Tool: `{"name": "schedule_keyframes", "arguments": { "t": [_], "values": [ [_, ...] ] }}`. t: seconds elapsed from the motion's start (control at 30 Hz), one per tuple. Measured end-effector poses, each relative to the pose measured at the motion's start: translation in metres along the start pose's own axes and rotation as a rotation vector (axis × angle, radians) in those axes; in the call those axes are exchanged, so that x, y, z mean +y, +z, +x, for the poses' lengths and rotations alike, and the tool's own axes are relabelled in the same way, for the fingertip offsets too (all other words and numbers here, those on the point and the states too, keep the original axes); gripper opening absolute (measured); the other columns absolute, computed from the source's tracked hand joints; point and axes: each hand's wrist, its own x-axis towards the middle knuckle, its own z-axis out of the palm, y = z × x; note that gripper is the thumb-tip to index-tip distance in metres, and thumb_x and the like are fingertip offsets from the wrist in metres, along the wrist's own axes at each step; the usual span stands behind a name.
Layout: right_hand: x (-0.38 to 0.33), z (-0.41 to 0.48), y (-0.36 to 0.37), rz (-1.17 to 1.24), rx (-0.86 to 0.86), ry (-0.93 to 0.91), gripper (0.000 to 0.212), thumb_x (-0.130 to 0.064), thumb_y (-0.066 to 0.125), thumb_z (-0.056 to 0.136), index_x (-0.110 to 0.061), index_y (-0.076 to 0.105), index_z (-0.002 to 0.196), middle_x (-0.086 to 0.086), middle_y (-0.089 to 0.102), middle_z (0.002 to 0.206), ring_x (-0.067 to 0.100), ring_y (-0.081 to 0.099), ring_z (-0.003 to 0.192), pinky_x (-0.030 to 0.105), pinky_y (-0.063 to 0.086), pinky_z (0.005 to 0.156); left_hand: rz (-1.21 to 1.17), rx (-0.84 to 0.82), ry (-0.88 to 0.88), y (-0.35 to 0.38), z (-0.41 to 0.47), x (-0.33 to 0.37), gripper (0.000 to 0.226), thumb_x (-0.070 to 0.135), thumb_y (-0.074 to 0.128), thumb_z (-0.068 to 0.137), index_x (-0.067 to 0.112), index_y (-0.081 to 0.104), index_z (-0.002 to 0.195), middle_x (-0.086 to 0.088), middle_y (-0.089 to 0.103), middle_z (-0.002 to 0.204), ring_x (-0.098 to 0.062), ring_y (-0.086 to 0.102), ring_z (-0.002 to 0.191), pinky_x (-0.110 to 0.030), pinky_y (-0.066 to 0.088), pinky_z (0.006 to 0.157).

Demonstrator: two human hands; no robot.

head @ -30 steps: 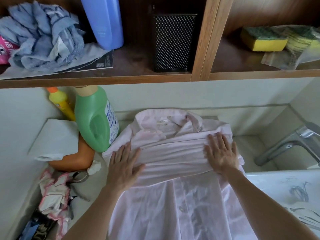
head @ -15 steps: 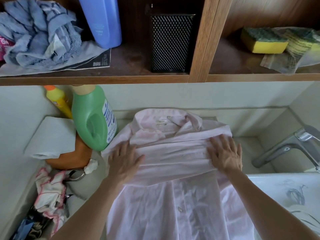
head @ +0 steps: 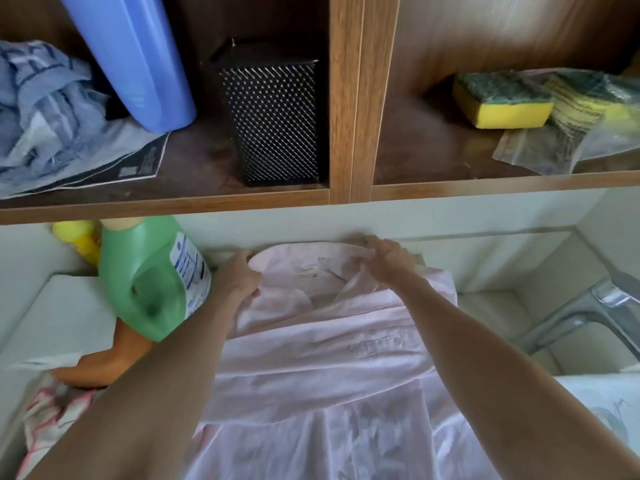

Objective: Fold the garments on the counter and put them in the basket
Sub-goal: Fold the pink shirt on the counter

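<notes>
Left hand [head: 239, 277] and right hand [head: 388, 261] each gripped the collar end of the pink shirt [head: 318, 358], fingers curled on fabric.

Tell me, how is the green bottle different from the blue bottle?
The green bottle sits below the wooden shelf, right beside the pink shirt; the blue bottle sits up on that shelf. The green bottle has a handle hole and a white label; the blue bottle shows only a plain, smooth side. Both are big plastic bottles, and neither shows its whole top.
</notes>
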Motion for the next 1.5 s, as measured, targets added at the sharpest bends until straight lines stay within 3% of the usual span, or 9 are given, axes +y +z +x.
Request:
{"name": "schedule_keyframes", "arguments": {
  "t": [0.27, 0.57, 0.7, 1.0, 1.1, 1.2, 1.33, 1.4, 1.5],
  "values": [
    [-0.021, -0.039, -0.066, 0.598, 0.178, -0.112, 0.034, 0.005, 0.036, 0.089, -0.004, 0.068, 0.091, 0.017, 0.070, 0.082, 0.017, 0.070, 0.056, 0.025, 0.056, 0.049, -0.366, 0.075, 0.105, -0.033, -0.038, 0.020, 0.030, -0.004, 0.040, 0.093, 0.015, 0.061, 0.101, -0.015, 0.068, 0.106, -0.020, 0.073, 0.061, -0.035, 0.060, 0.061],
    [0.016, -0.174, -0.058, 1.132, 0.117, -0.018, 0.023, -0.023, 0.056, 0.101, -0.013, 0.075, 0.095, 0.002, 0.077, 0.093, 0.016, 0.073, 0.093, 0.027, 0.057, 0.083, -0.333, -0.047, 0.362, -0.043, -0.171, -0.043, 0.025, 0.040, 0.071, 0.080, 0.035, 0.070, 0.104, 0.017, 0.072, 0.107, -0.002, 0.067, 0.097, -0.023, 0.052, 0.083],
    [0.034, -0.222, -0.028, 0.851, 0.266, 0.135, 0.018, -0.028, 0.066, 0.094, -0.019, 0.078, 0.085, -0.008, 0.075, 0.077, 0.006, 0.069, 0.074, 0.014, 0.048, 0.065, -0.396, -0.040, 0.212, -0.017, -0.206, -0.081, 0.013, 0.037, 0.070, 0.091, 0.026, 0.077, 0.092, 0.015, 0.075, 0.087, -0.007, 0.069, 0.082, -0.022, 0.048, 0.074],
    [0.040, -0.259, 0.034, 0.459, 0.084, 0.341, 0.020, -0.023, 0.067, 0.083, -0.027, 0.074, 0.102, 0.002, 0.071, 0.103, 0.025, 0.064, 0.104, 0.030, 0.049, 0.085, -0.099, -0.182, 0.126, 0.017, -0.222, -0.139, 0.009, 0.026, 0.076, 0.083, 0.033, 0.071, 0.085, 0.013, 0.073, 0.086, -0.012, 0.070, 0.089, -0.024, 0.056, 0.079],
    [0.026, -0.249, 0.023, 0.003, 0.086, 0.287, 0.023, -0.047, 0.070, 0.083, -0.033, 0.069, 0.101, 0.003, 0.055, 0.109, 0.029, 0.061, 0.103, 0.037, 0.046, 0.088, 0.170, -0.044, 0.249, 0.007, -0.221, -0.126, 0.028, 0.044, 0.064, 0.089, 0.032, 0.057, 0.065, 0.012, 0.062, 0.066, -0.011, 0.063, 0.067, -0.026, 0.045, 0.058],
    [0.007, -0.231, 0.027, -0.053, 0.286, -0.020, 0.022, -0.040, 0.077, 0.078, -0.027, 0.071, 0.095, 0.004, 0.058, 0.101, 0.031, 0.063, 0.094, 0.040, 0.045, 0.080, 0.163, 0.241, 0.590, 0.006, -0.214, -0.102, 0.002, 0.029, 0.063, 0.089, 0.031, 0.063, 0.088, 0.008, 0.063, 0.089, -0.019, 0.062, 0.083, -0.033, 0.050, 0.067],
    [-0.022, -0.210, 0.056, -0.014, 0.127, -0.470, 0.049, -0.046, 0.061, 0.082, -0.030, 0.058, 0.128, 0.007, 0.057, 0.139, 0.031, 0.055, 0.127, 0.050, 0.045, 0.104, 0.392, 0.075, 0.800, 0.039, -0.198, -0.087, 0.064, 0.058, 0.051, 0.080, 0.023, 0.055, 0.133, -0.002, 0.051, 0.133, -0.027, 0.057, 0.118, -0.040, 0.042, 0.097],
    [-0.014, -0.208, 0.068, -0.069, -0.014, -0.450, 0.072, -0.070, 0.033, 0.088, -0.035, 0.034, 0.151, 0.001, 0.024, 0.162, 0.025, 0.019, 0.150, 0.048, 0.012, 0.121, 0.622, -0.060, 0.646, 0.052, -0.194, -0.101, 0.104, 0.081, 0.042, 0.070, 0.025, 0.025, 0.156, -0.008, 0.018, 0.164, -0.029, 0.029, 0.148, -0.045, 0.019, 0.112],
    [0.034, -0.210, 0.076, -0.152, 0.010, -0.213, 0.086, -0.079, -0.009, 0.084, -0.037, 0.008, 0.157, -0.009, -0.009, 0.162, 0.014, -0.010, 0.152, 0.043, -0.010, 0.122, 0.697, -0.169, 0.353, 0.056, -0.185, -0.132, 0.127, 0.106, 0.016, 0.051, 0.035, -0.027, 0.148, -0.003, -0.039, 0.154, -0.019, -0.027, 0.148, -0.043, -0.016, 0.116]
  ]
}}
